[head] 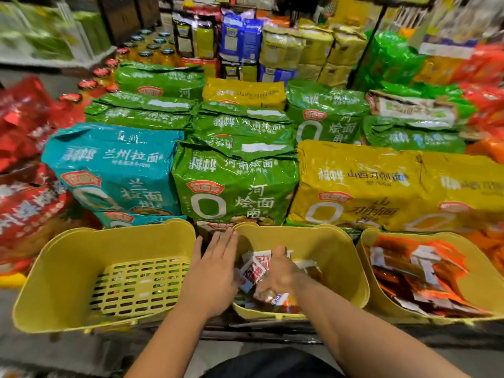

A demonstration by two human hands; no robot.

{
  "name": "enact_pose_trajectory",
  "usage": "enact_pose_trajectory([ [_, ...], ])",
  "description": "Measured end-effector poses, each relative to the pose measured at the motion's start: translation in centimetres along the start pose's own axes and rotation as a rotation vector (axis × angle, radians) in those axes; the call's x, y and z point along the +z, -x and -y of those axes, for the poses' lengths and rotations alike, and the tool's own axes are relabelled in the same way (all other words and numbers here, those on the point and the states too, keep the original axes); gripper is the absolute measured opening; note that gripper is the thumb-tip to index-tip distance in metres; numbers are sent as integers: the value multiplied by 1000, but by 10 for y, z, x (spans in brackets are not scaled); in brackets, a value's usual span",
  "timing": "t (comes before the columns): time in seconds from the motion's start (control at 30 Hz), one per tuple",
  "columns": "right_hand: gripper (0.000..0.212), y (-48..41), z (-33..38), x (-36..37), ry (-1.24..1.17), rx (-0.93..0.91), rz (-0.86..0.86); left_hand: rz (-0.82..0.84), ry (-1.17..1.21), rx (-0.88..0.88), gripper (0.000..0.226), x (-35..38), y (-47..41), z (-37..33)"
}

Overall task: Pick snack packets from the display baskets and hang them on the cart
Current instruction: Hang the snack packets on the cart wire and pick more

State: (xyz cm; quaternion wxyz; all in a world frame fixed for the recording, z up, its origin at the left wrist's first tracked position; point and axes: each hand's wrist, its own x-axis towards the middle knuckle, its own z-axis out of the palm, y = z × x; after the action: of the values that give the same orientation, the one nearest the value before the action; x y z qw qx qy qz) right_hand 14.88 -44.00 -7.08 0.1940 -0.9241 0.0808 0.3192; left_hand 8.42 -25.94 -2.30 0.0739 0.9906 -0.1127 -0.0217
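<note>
- snack packets [255, 271], small ones in red and white wrappers, lie in a loose heap inside the middle basket [341, 241], one of three yellow plastic baskets in a row.
- right hand [278, 276] is down in the middle basket with fingers curled round a bunch of the packets. wrapper ends stick out below it, though blur hides how many it holds.
- left hand [215, 266] is wide and flat, fingers straight, holding nothing. it hovers at the left rim of the middle basket.
- step in hand, as i judge it: the pick, with a bunch gathered but not lifted out.
- next move calls for raising the bunch over the rim of the middle basket without shedding loose packets, then finding each packet's hanging end. the cart is not in view, so its place cannot be told.
- left basket [68, 268], just left of the middle basket, shows only its bare slotted floor.
- right basket [480, 268], just right of the middle basket, is full of orange packets [417, 271].
- behind the middle basket, big noodle bags are stacked in rows: a teal bag [114, 170], a green bag [234, 186] and a yellow bag [354, 184].
- farther behind the middle basket stand capped bottles [144, 50] and more shop goods. what the baskets rest on is dark and hard to make out.
</note>
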Motion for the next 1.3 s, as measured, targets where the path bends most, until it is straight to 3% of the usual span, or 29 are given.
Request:
enact_pose_trajectory([
  [0.1, 81, 1, -2, 0, 3, -58, 59, -1, 29, -5, 77, -3, 1, -1],
  [0.23, 74, 1, -4, -6, 12, -130, 75, -7, 71, -32, 79, -5, -1, -2],
  [0.3, 64, 4, -6, -12, -46, -154, 112, -20, 125, -42, 76, -8, -2, -2],
  [0.43, 15, 21, -13, -33, -261, -244, 66, -62, 313, -77, 51, -19, -5, 2],
  [0.6, 17, 79, -31, -90, -595, -237, -110, -85, 537, -89, 35, -40, -8, 5],
  [0.73, 21, 124, -26, -115, -945, -373, -152, -98, 957, -91, 40, -66, -4, -8],
  [0.87, 23, 143, 17, -103, -1177, -421, -88, 170, 1517, -116, 52, -81, -9, -21],
  [1.0, 20, 132, 29, -84, -1013, -367, -100, 86, 1589, -245, 40, -66, -15, -12],
  [1.13, 21, 119, -12, -85, -810, -129, -317, 41, 1631, -334, 39, -56, -16, 12],
  [1.2, 24, 110, -28, -87, -461, -5, -286, 33, 1659, -356, 38, -54, -16, 21],
  [1.3, 32, 81, -33, -83, 75, 133, -60, 25, 1718, -380, 44, -51, -15, 23],
])
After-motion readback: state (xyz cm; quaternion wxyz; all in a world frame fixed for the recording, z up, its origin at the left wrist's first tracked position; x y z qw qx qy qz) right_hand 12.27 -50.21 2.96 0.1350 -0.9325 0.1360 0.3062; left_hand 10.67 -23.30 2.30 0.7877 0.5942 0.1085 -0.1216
